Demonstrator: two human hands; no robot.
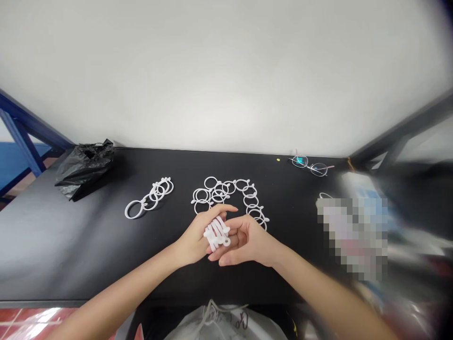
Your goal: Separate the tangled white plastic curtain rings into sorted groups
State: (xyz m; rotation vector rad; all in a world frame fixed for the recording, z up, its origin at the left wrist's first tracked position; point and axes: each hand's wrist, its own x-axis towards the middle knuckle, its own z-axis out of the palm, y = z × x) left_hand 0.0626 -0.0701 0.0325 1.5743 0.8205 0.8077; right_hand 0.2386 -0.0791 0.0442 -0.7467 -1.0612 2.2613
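A bunch of white plastic curtain rings (pixel 216 233), each with a small eyelet, is gathered between my two hands over the black table. My left hand (pixel 194 236) wraps the bunch from the left, thumb above it. From the right, the curled fingers of my right hand (pixel 249 238) reach under and against the same rings; part of their grip is hidden. Just beyond my hands lies a loose spread of more rings (pixel 218 196), trailing down to the right behind my right hand. A separate row of overlapping rings (pixel 150 202) lies further left.
A crumpled black plastic bag (pixel 87 165) sits at the back left of the black table (pixel 88 245). Eyeglasses (pixel 309 165) lie at the back right. Blurred packages (pixel 368 198) crowd the right side. A translucent plastic bag (pixel 226 323) is below the front edge. A wall stands behind.
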